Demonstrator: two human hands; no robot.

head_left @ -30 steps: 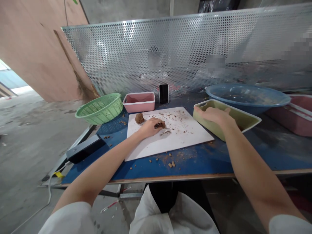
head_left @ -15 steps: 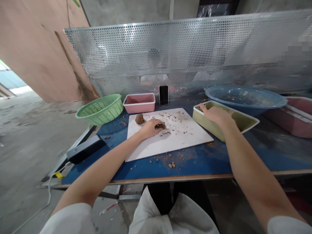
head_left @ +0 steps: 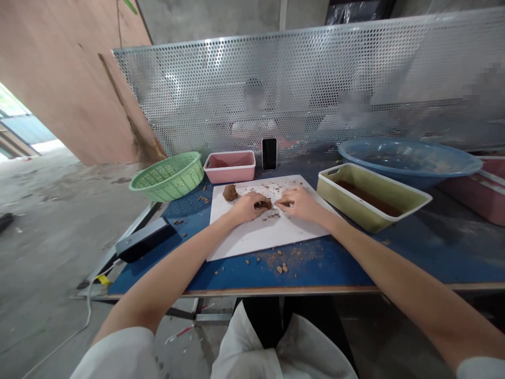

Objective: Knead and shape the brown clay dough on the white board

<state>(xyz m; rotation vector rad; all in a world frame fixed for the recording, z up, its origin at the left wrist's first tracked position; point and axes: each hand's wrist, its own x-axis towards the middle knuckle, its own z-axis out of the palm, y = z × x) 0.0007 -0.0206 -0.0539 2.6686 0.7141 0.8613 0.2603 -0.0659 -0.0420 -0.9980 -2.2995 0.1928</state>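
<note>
On the white board point(head_left: 244, 237) my left hand point(head_left: 245, 208) curls around a dark brown lump of clay point(head_left: 268, 203), which its fingers partly hide. Just to the right, my right hand point(head_left: 302, 204) bends its fingers and thumb together on a small brown bit of clay point(head_left: 284, 204). The fingertips of both hands are close, with a narrow gap between them. A rounder clay ball point(head_left: 230, 192) rests on the board behind my left hand. Brown crumbs point(head_left: 278, 186) lie scattered over the board.
An olive bin point(head_left: 355, 208) with brownish liquid stands right of the board; behind it is a wide blue basin point(head_left: 410, 158). A green basket point(head_left: 169, 179), pink tub point(head_left: 230, 173) and upright phone point(head_left: 269, 153) line the back. A dark box point(head_left: 144, 239) sits left. Crumbs point(head_left: 282, 268) dot the front.
My right hand has left the olive bin's rim and come left to the board, beside my left hand. My left hand stays on its clay lump.
</note>
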